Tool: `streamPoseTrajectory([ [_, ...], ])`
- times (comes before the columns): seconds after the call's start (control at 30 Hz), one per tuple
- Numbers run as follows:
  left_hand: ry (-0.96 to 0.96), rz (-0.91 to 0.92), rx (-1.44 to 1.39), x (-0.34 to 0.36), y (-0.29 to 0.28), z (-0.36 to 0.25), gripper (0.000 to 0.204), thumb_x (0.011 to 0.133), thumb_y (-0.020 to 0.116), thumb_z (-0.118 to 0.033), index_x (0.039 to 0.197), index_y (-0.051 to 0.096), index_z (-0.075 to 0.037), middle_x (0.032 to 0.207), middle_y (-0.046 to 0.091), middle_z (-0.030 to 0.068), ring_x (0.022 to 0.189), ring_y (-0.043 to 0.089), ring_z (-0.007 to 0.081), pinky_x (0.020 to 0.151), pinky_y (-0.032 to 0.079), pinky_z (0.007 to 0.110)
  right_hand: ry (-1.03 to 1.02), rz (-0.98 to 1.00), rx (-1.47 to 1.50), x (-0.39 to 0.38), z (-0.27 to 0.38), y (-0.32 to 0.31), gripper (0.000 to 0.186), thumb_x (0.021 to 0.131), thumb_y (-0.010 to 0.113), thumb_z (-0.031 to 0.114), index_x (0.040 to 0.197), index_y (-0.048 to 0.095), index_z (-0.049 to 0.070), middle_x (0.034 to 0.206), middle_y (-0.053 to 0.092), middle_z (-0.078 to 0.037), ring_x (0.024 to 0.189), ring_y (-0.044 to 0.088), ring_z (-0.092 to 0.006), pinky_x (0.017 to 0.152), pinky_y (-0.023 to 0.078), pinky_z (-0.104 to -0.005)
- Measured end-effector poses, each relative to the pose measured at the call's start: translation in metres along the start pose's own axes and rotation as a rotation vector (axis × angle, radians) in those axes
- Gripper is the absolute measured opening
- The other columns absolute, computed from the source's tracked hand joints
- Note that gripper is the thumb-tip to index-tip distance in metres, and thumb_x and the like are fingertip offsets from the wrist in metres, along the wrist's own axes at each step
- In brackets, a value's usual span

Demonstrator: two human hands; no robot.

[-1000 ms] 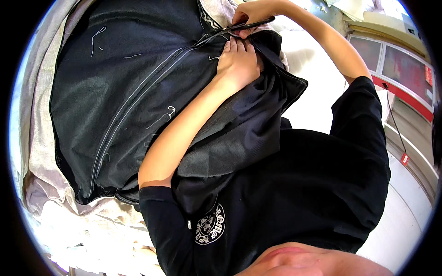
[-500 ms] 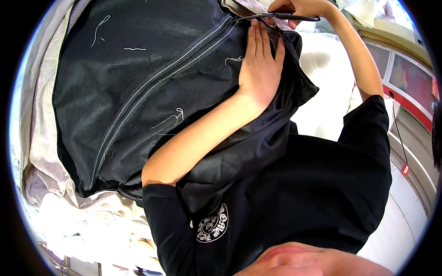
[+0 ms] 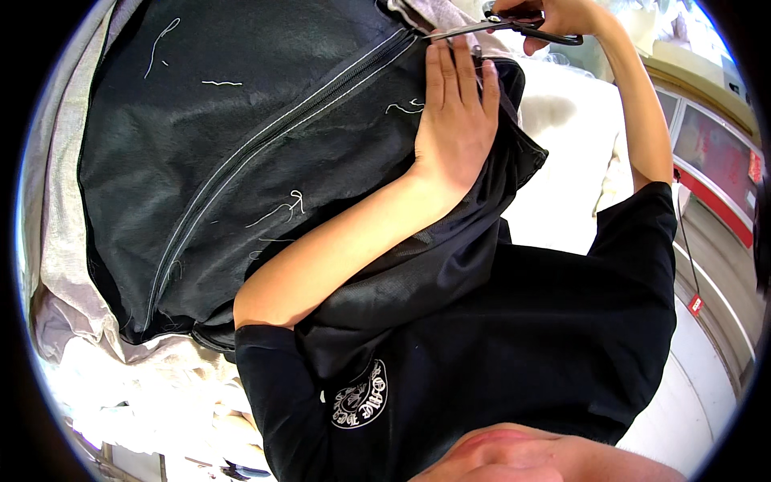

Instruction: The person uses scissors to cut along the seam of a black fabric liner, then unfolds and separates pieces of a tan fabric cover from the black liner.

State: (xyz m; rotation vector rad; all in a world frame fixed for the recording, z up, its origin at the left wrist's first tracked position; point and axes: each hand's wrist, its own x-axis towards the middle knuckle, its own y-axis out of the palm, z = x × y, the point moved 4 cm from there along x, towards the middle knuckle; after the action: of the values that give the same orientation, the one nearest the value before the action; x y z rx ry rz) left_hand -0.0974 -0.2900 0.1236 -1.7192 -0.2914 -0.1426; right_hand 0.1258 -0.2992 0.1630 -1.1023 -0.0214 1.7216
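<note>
A large black fabric piece with a curved zipper between two white stitch lines spreads before me. My left hand lies flat on its right part, fingers stretched toward the zipper's upper end. Above those fingertips, my right hand grips black-handled scissors. The blades point left, their tips close to the upper end of the zipper; whether they touch thread there is too small to tell. Loose white thread ends lie on the black fabric in several spots.
Greyish-beige cloth borders the black fabric on the left. White material lies to the right, beyond my left hand. Farther right stand a window with a red lower band and a cord with a red tag.
The scissors and my right hand have shifted to the right. The black fabric has slid slightly left in view. My left hand stays flat in nearly the same place.
</note>
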Motion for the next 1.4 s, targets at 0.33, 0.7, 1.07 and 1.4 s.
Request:
streamPoseTrajectory([
  [0.33, -0.065, -0.188, -0.206, -0.004, -0.026, 0.015, 0.036, 0.08, 0.062, -0.013, 0.113, 0.065, 0.002, 0.121, 0.06, 0.0205, 0.122, 0.053, 0.0351, 0.112, 0.034, 0.048, 0.128, 0.131, -0.042, 0.013, -0.013, 0.004, 0.063, 0.075, 0.088, 0.035, 0.122, 0.061, 0.003, 0.091, 0.064, -0.002, 0.084, 0.054, -0.0136, 0.076, 0.046, -0.0321],
  [0.7, -0.037, 0.253, -0.061, -0.003, -0.013, -0.002, 0.077, 0.086, 0.062, -0.05, 0.14, 0.048, 0.003, 0.144, 0.043, 0.0308, 0.137, 0.038, 0.045, 0.116, 0.025, 0.052, -0.028, 0.113, 0.042, 0.016, -0.014, 0.005, 0.063, 0.079, 0.085, 0.03, 0.126, 0.061, -0.004, 0.093, 0.069, -0.007, 0.083, 0.056, -0.0128, 0.074, 0.048, -0.0306],
  [1.07, -0.082, 0.24, -0.141, -0.003, -0.007, 0.005, 0.081, 0.085, 0.062, -0.053, 0.145, 0.043, -0.002, 0.138, 0.045, 0.0383, 0.133, 0.038, 0.0519, 0.114, 0.025, 0.057, -0.085, 0.208, -0.085, 0.051, -0.007, 0.005, 0.051, 0.081, 0.08, 0.026, 0.118, 0.064, -0.004, 0.082, 0.067, -0.007, 0.073, 0.052, -0.0139, 0.068, 0.045, -0.0327],
  [1.4, -0.159, 0.289, -0.212, -0.008, -0.006, 0.012, 0.074, 0.084, 0.066, -0.043, 0.139, 0.047, 0.003, 0.133, 0.046, 0.039, 0.129, 0.042, 0.0512, 0.112, 0.031, 0.055, -0.089, 0.222, -0.074, 0.05, 0.009, 0.001, 0.051, 0.078, 0.08, 0.024, 0.121, 0.065, 0.001, 0.081, 0.067, -0.007, 0.071, 0.051, -0.0151, 0.068, 0.046, -0.0323],
])
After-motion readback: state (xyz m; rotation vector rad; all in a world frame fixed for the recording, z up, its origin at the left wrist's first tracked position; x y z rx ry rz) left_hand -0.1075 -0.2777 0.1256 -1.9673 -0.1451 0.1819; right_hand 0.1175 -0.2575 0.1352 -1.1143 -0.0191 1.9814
